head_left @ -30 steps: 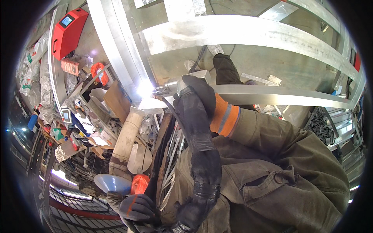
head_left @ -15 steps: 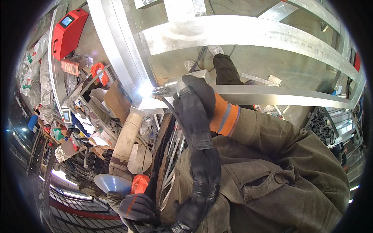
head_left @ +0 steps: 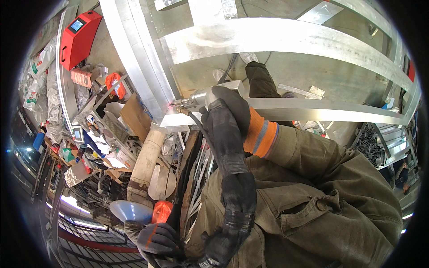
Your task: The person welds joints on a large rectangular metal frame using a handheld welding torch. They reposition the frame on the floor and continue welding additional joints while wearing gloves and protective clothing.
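Observation:
My right hand (head_left: pixel 232 109), in a black glove with an orange cuff, is closed around a metal welding torch (head_left: pixel 208 97). The torch's nozzle points left at a corner joint of an aluminium frame (head_left: pixel 286 106), where a small pinkish glow shows at the tip. A thin hose runs beneath the nozzle. From the torch, a thick black wrapped cable (head_left: pixel 239 192) hangs down across my front. At the lower left my left hand (head_left: pixel 158 241), in a dark glove with an orange line, has its fingers curled in. What lies inside them is hidden, though the cable's lower bend passes close by.
A red machine with a screen (head_left: pixel 80 38) stands at the far left. Boxes, tools and plastic-wrapped bars clutter the left side. Beside my left hand are a blue-white cone-shaped thing (head_left: pixel 130 211) and a red-orange bag (head_left: pixel 161 211). A curved aluminium bar (head_left: pixel 277 38) spans the far side.
The bright white flash at the nozzle has gone out, leaving a faint pinkish glow. My right hand and the torch have shifted very slightly right; my left hand has stayed nearly still.

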`<state>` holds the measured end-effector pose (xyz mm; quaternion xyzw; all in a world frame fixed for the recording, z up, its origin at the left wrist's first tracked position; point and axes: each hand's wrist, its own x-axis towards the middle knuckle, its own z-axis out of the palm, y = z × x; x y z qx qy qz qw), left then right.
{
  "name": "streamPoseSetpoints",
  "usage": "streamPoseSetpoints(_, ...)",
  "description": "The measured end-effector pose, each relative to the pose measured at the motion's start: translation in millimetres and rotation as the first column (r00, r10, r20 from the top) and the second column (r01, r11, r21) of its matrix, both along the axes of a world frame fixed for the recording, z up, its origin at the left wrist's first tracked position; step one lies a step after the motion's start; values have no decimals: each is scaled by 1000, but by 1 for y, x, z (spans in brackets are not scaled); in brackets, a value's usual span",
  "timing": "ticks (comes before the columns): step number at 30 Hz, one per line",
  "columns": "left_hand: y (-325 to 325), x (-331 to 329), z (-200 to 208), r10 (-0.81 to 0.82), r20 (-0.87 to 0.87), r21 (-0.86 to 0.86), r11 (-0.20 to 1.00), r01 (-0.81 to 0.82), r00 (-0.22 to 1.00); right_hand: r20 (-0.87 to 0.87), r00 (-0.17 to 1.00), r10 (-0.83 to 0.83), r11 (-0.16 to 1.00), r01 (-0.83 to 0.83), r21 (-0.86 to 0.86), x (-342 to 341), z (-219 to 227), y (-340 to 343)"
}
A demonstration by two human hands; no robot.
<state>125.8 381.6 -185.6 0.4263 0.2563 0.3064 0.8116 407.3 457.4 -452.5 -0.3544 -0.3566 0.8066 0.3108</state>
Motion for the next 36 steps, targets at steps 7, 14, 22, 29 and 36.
streamPoseSetpoints(7,-3,-1,-1,14,-10,3,1000,-14,1000,287,958,1,959,-82,271,-5,-9,-2)
streamPoseSetpoints(14,-3,-4,-1,13,-3,8,1000,-13,1000,249,968,-21,935,-69,348,0,-9,4)
streamPoseSetpoints(22,-8,-5,1,18,-21,-2,1000,-18,1000,187,982,-5,995,-14,101,-5,-4,7)
streamPoseSetpoints(29,-8,-4,0,15,-37,-10,1000,-15,999,225,974,-4,971,-51,235,-5,-5,9)
streamPoseSetpoints(36,-10,-8,4,7,-65,-30,1000,-9,998,235,972,-10,962,-55,268,-3,-2,9)
